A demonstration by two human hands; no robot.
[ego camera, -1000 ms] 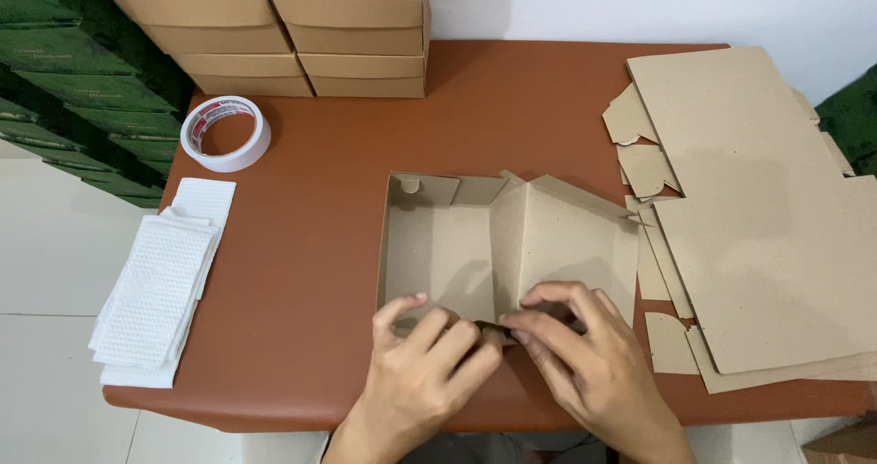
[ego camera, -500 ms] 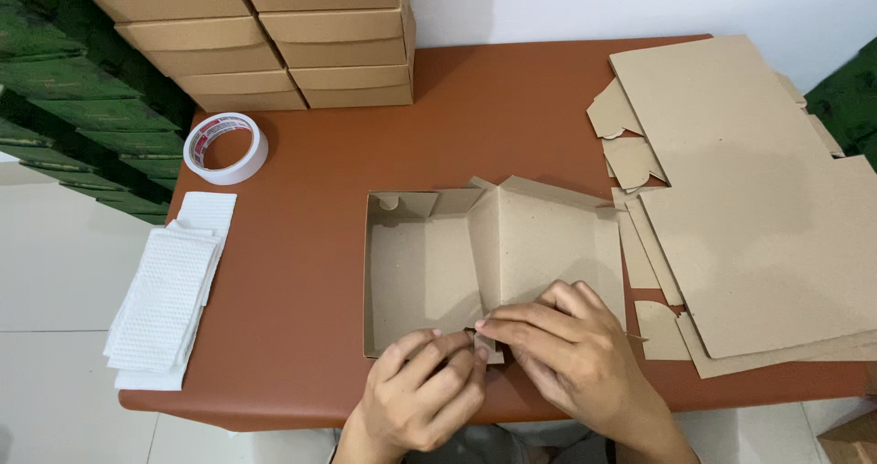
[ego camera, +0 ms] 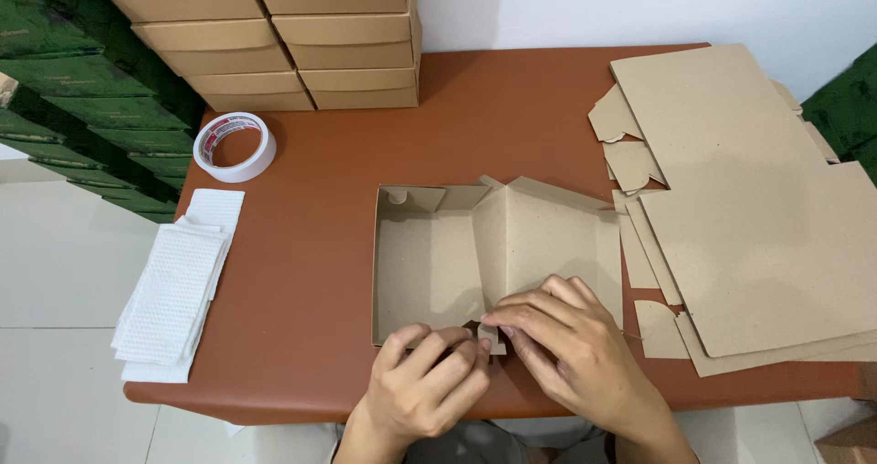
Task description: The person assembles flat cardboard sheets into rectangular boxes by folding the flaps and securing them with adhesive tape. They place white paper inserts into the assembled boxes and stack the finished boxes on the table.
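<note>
While both hands work at the near edge of the table, here is the head view:

Landmark: half-folded cardboard box [ego camera: 475, 254], open tray side left, slanted lid panel right, on the brown table [ego camera: 329, 245].
Box vs hands: both hands sit at the box's near wall, at its middle seam; the rest of the box lies beyond them.
Left hand [ego camera: 425, 382]: fingers curled, pinching the near wall's small flap from the left.
Right hand [ego camera: 566, 345]: fingers bent, tips pressed on the same flap [ego camera: 489, 334] from the right, palm over the lid's near corner.
Right of box: stack of flat cardboard blanks [ego camera: 749, 208], just beside the lid panel.
Left of box: tape roll [ego camera: 235, 146] far-left, white paper sheets [ego camera: 174, 290] near-left, both well apart from it.
Beyond box: stacked closed cartons [ego camera: 274, 35] at the table's far edge.
Hidden: flap mostly covered by fingertips, whether tucked in or not cannot tell; box's near right corner under the right hand.
Cut off: cartons at top, blanks at right edge, forearms at bottom.
</note>
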